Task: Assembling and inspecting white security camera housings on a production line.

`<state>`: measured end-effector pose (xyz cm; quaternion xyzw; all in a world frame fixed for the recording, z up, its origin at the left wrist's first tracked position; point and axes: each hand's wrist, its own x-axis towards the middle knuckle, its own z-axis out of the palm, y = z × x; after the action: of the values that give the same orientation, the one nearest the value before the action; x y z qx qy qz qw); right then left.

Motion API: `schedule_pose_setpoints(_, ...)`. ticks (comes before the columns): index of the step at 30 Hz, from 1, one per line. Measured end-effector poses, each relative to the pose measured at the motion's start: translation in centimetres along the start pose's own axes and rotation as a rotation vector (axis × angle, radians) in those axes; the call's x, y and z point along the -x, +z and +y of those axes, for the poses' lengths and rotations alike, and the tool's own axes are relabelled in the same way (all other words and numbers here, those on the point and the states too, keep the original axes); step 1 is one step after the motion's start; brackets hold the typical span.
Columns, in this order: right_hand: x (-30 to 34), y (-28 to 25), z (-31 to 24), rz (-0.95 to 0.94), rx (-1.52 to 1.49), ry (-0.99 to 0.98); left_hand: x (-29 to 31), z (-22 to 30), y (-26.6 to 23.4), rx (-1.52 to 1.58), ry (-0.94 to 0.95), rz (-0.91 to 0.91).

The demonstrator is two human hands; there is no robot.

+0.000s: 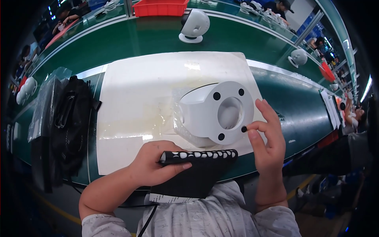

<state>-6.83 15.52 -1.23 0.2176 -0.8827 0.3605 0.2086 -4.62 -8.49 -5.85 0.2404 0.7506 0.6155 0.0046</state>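
A white rounded device (197, 108) lies on its side on the white board, its ring-shaped base (247, 106) facing me. Three round black pads, one of them at the upper left (216, 96), sit on the ring. At the ring's lower right, my right hand (270, 144) pinches a fourth black pad (244, 129) at its thumb and index fingertips, against or very close to the surface. Closer to my body, my left hand (154, 162) grips a black sheet (193, 177) by its upper left edge. Rows of white round spots show along the sheet's folded top.
The white board (130, 87) lies on a green bench. Black pouch (71, 122) and clear plastic bag (43, 102) lie at left. Beyond the board, a similar white device (195, 25) stands on a green conveyor, near a red bin (160, 8). Other people work farther away.
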Motion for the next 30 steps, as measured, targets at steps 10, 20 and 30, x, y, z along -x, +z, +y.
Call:
schedule_pose_setpoints(10, 0.6, 0.5, 4.0, -0.002, -0.789, 0.295, -0.4, -0.4, -0.1, 0.002, -0.019, -0.043)
schedule_pose_setpoints(20, -6.2, 0.6, 5.5, -0.081, -0.911, 0.368, 0.0, -1.5, -0.8, 0.033, -0.029, -0.050)
schedule_pose_setpoints(30, -19.7, 7.3, 25.4, 0.048, 0.980, -0.088, -0.6, -1.7, -2.0, 0.069, -0.099, -0.100)
